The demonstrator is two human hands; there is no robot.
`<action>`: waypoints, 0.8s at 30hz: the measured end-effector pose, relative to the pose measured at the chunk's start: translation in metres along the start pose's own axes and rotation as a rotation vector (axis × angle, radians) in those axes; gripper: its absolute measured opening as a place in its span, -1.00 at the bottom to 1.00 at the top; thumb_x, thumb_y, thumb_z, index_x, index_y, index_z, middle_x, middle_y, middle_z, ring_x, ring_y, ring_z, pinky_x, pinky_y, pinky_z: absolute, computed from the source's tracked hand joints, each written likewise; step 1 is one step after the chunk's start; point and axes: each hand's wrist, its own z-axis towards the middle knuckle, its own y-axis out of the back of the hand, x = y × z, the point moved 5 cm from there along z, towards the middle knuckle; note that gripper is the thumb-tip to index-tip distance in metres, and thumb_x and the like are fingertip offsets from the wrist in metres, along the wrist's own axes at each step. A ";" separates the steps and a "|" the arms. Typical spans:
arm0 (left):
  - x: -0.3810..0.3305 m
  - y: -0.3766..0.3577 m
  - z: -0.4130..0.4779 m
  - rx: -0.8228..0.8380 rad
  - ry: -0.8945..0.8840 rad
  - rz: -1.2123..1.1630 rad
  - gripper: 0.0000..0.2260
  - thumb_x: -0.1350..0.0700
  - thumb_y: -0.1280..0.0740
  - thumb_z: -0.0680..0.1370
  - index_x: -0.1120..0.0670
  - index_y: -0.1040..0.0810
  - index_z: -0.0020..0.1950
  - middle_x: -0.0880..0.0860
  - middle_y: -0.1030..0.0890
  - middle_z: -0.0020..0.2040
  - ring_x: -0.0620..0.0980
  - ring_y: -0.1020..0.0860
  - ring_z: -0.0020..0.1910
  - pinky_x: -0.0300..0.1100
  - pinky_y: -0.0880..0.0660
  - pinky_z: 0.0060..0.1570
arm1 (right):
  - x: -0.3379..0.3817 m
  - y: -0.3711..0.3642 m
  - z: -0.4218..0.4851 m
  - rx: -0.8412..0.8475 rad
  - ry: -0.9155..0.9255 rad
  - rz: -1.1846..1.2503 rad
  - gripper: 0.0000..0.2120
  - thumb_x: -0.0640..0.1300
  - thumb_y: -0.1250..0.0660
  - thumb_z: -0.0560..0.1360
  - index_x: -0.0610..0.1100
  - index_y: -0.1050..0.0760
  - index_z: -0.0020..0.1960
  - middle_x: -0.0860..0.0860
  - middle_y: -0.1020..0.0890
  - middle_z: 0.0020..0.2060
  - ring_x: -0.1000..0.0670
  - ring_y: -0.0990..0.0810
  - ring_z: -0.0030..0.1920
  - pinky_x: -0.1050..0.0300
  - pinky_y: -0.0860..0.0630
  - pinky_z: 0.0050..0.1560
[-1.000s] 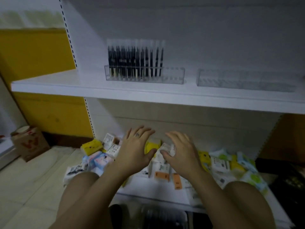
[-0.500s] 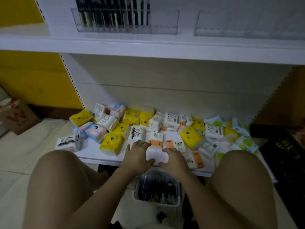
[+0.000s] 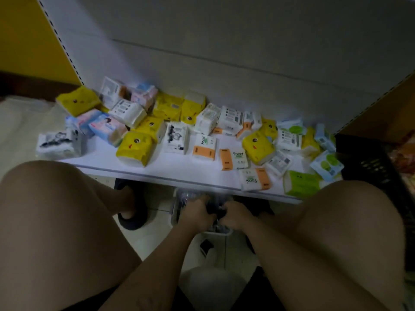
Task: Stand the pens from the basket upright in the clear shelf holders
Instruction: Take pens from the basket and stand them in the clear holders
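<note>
Person is crouched, bare knees wide apart, left thigh [image 3: 56,221] and right thigh [image 3: 350,232] filling the near corners. Both forearms run down between them to the floor.

Left hand [image 3: 197,213]: fingers curled down into the basket [image 3: 219,232], wrapped over a dark bunch of pens [image 3: 213,208]. Right hand [image 3: 235,216]: fingers also curled, closed on the same bunch from the other side. The hands are nearly touching, knuckles up. That area is blurred, so I can't count the pens or see which way they point.

The basket is pale and see-through, sitting on the tiled floor [image 3: 160,207] between the feet, with its far end tucked under the front lip of the low shelf [image 3: 179,169]. The pens are all inside it, lying down, not upright.

A dark slipper [image 3: 132,218] is left of the basket, under the left knee. A small dark object [image 3: 206,245] lies on the floor just this side of the basket; I can't tell what it is.

The low shelf is a white board covered in loose tissue packs:
- yellow duck-face pack [image 3: 134,149] front left
- orange-and-white "facial" packs [image 3: 204,147] mid-front
- another yellow pack [image 3: 258,147] to the right
- green pack [image 3: 301,182] at the front right corner
- pink and blue packs [image 3: 105,129] on the left

Some overlap and most lie at odd angles.

A black crate [image 3: 368,167] sits just past the shelf's right end. Behind the packs is the white back panel [image 3: 224,46]. A perforated upright [image 3: 60,41] stands at its left edge, with yellow wall [image 3: 20,37] beyond it.
</note>
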 end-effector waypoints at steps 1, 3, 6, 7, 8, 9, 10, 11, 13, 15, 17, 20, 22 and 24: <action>0.002 0.000 0.002 -0.012 -0.001 -0.004 -0.62 0.06 -0.40 0.49 0.08 -0.49 0.30 0.12 -0.60 0.18 0.09 -0.55 0.16 0.00 -0.53 0.14 | 0.002 -0.010 0.006 0.013 -0.003 0.023 -0.95 -0.16 -0.32 0.47 -0.13 -0.53 -0.12 -0.07 -0.59 -0.10 -0.08 -0.56 -0.07 0.16 -0.50 -0.15; 0.010 0.000 0.007 -0.018 0.013 -0.027 -0.57 0.04 -0.41 0.49 0.09 -0.47 0.34 0.12 -0.59 0.19 0.09 -0.54 0.17 -0.01 -0.52 0.15 | 0.004 -0.034 0.019 0.040 -0.023 0.110 -0.82 -0.16 -0.29 0.53 -0.20 -0.57 0.08 -0.11 -0.60 0.04 -0.09 -0.55 0.05 0.13 -0.48 0.04; 0.026 -0.003 0.019 0.006 0.076 -0.050 -0.53 0.04 -0.44 0.46 0.08 -0.48 0.35 0.10 -0.59 0.22 0.07 -0.54 0.18 -0.05 -0.53 0.14 | -0.003 -0.076 0.043 0.166 -0.069 0.109 -0.78 -0.10 -0.22 0.58 -0.17 -0.53 -0.17 -0.08 -0.58 -0.13 -0.10 -0.57 0.01 0.14 -0.49 -0.13; 0.032 -0.005 0.022 0.013 0.106 -0.061 -0.52 0.05 -0.44 0.46 0.08 -0.47 0.36 0.09 -0.58 0.24 0.06 -0.53 0.19 -0.09 -0.52 0.15 | -0.008 -0.087 0.050 0.208 -0.069 0.108 -0.72 -0.08 -0.20 0.59 -0.14 -0.44 -0.27 -0.04 -0.52 -0.24 -0.11 -0.57 -0.02 0.16 -0.42 -0.26; 0.037 -0.006 0.024 0.017 0.129 -0.071 -0.52 0.05 -0.44 0.48 0.09 -0.46 0.37 0.08 -0.56 0.26 0.05 -0.52 0.20 -0.17 -0.49 0.15 | -0.013 -0.093 0.057 0.235 -0.084 0.084 -0.69 -0.08 -0.19 0.60 -0.13 -0.39 -0.30 0.00 -0.46 -0.31 -0.13 -0.57 -0.03 0.17 -0.37 -0.31; 0.041 -0.008 0.025 0.020 0.153 -0.076 -0.54 0.06 -0.42 0.50 0.10 -0.45 0.37 0.08 -0.56 0.27 0.04 -0.52 0.21 -0.25 -0.44 0.12 | -0.016 -0.093 0.060 0.242 -0.104 0.098 -0.72 -0.08 -0.22 0.59 -0.16 -0.42 -0.27 0.00 -0.45 -0.31 -0.13 -0.57 -0.02 0.14 -0.39 -0.28; 0.046 -0.010 0.026 0.026 0.179 -0.086 -0.56 0.07 -0.41 0.52 0.12 -0.45 0.36 0.08 -0.55 0.27 0.03 -0.51 0.22 -0.30 -0.39 0.06 | -0.018 -0.091 0.065 0.237 -0.112 0.099 -0.78 -0.08 -0.26 0.57 -0.19 -0.48 -0.19 -0.03 -0.49 -0.26 -0.12 -0.57 -0.01 0.09 -0.45 -0.18; 0.051 -0.011 0.027 0.031 0.206 -0.096 -0.58 0.08 -0.40 0.53 0.13 -0.45 0.35 0.08 -0.56 0.26 0.03 -0.51 0.21 -0.31 -0.36 0.02 | -0.022 -0.089 0.072 0.224 -0.104 0.117 -0.80 -0.08 -0.30 0.56 -0.23 -0.54 -0.07 -0.09 -0.56 -0.18 -0.13 -0.58 0.01 0.06 -0.50 -0.09; 0.062 -0.016 0.029 0.045 0.259 -0.108 -0.61 0.07 -0.39 0.53 0.13 -0.46 0.33 0.09 -0.57 0.23 0.02 -0.52 0.16 -0.29 -0.36 -0.02 | -0.029 -0.088 0.088 0.210 -0.104 0.165 -0.72 -0.11 -0.33 0.54 -0.30 -0.54 0.13 -0.20 -0.58 0.05 -0.17 -0.56 0.09 0.02 -0.52 0.05; 0.075 -0.022 0.030 0.056 0.312 -0.106 -0.61 0.04 -0.37 0.54 0.12 -0.46 0.33 0.09 -0.56 0.25 0.03 -0.52 0.15 -0.25 -0.39 -0.01 | -0.034 -0.091 0.101 0.257 -0.116 0.177 -0.66 -0.11 -0.29 0.55 -0.26 -0.47 0.27 -0.19 -0.51 0.20 -0.17 -0.49 0.19 0.01 -0.48 0.21; 0.082 -0.026 0.031 0.066 0.358 -0.104 -0.60 0.05 -0.35 0.55 0.15 -0.44 0.35 0.12 -0.53 0.28 0.05 -0.51 0.15 -0.25 -0.36 0.00 | -0.037 -0.097 0.112 0.325 -0.114 0.140 -0.69 -0.06 -0.25 0.57 -0.17 -0.45 0.26 -0.17 -0.47 0.27 -0.15 -0.44 0.24 0.01 -0.39 0.32; 0.084 -0.029 0.035 0.064 0.390 -0.106 -0.63 0.07 -0.33 0.57 0.17 -0.45 0.34 0.16 -0.51 0.29 0.08 -0.49 0.16 -0.26 -0.30 0.00 | -0.043 -0.111 0.126 0.394 -0.164 0.169 -0.53 0.09 -0.32 0.50 -0.16 -0.43 0.30 -0.16 -0.44 0.32 -0.16 -0.44 0.25 0.05 -0.43 0.24; 0.088 -0.035 0.037 0.068 0.403 -0.116 -0.57 0.04 -0.32 0.57 0.14 -0.40 0.40 0.14 -0.47 0.35 0.09 -0.46 0.26 -0.24 -0.32 0.06 | -0.065 -0.154 0.161 0.423 -0.127 0.143 -0.20 0.42 -0.33 0.34 -0.14 -0.42 0.33 -0.11 -0.47 0.24 -0.18 -0.45 0.26 0.06 -0.45 0.21; 0.092 -0.043 0.037 0.091 0.409 -0.109 -0.60 0.03 -0.31 0.58 0.15 -0.41 0.38 0.14 -0.49 0.33 0.09 -0.48 0.25 -0.21 -0.36 0.10 | -0.090 -0.199 0.199 0.403 -0.112 0.095 -0.04 0.70 -0.19 0.06 0.00 -0.42 0.16 0.02 -0.47 0.16 -0.20 -0.47 0.22 -0.04 -0.50 0.19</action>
